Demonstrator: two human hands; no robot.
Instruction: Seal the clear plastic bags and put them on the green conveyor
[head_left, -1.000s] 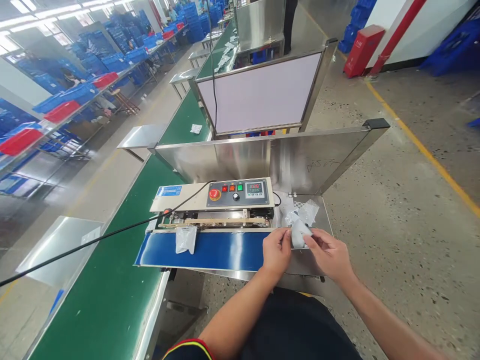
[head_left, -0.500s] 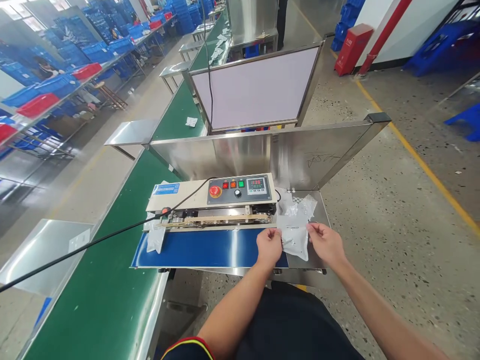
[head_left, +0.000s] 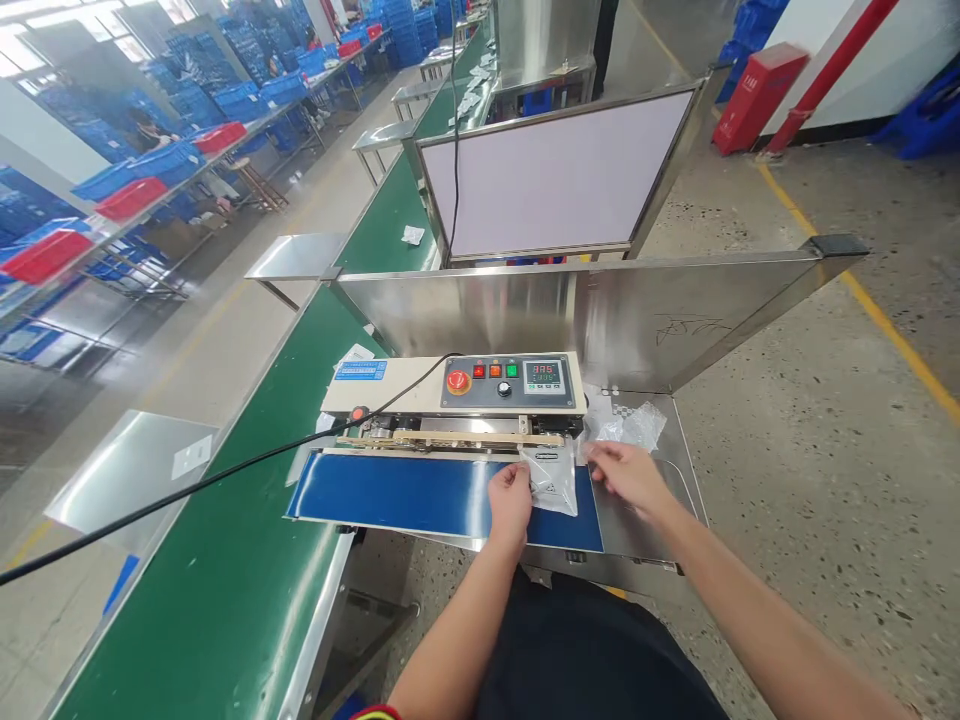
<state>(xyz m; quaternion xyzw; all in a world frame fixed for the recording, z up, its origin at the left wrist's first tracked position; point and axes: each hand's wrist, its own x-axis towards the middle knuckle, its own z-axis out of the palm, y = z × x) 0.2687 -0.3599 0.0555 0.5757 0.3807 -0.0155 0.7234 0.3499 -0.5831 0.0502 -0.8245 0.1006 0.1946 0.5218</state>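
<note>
A small clear plastic bag (head_left: 553,480) with pale contents lies on the right part of the blue belt (head_left: 420,495). Its upper edge meets the sealing slot of a cream band sealer (head_left: 397,390). My left hand (head_left: 511,503) pinches the bag's left edge. Just beyond the bag's right edge is my right hand (head_left: 626,478), its fingers bent and drawn together; what they hold, if anything, is too small to make out. Behind that hand, crumpled clear bags (head_left: 634,425) rest on the steel tabletop (head_left: 682,450). Another bag (head_left: 301,462) hangs at the belt's left end.
A black cable (head_left: 247,468) crosses over the green conveyor (head_left: 202,570) to the sealer. Behind the sealer stands a steel panel (head_left: 465,310), with a white board (head_left: 555,180) beyond. Blue and red bins (head_left: 135,198) line a bench at far left.
The bag has moved left from the steel tabletop onto the blue belt, against the sealing slot. My right hand has drawn away from its edge. The bag at the belt's far end has shifted left.
</note>
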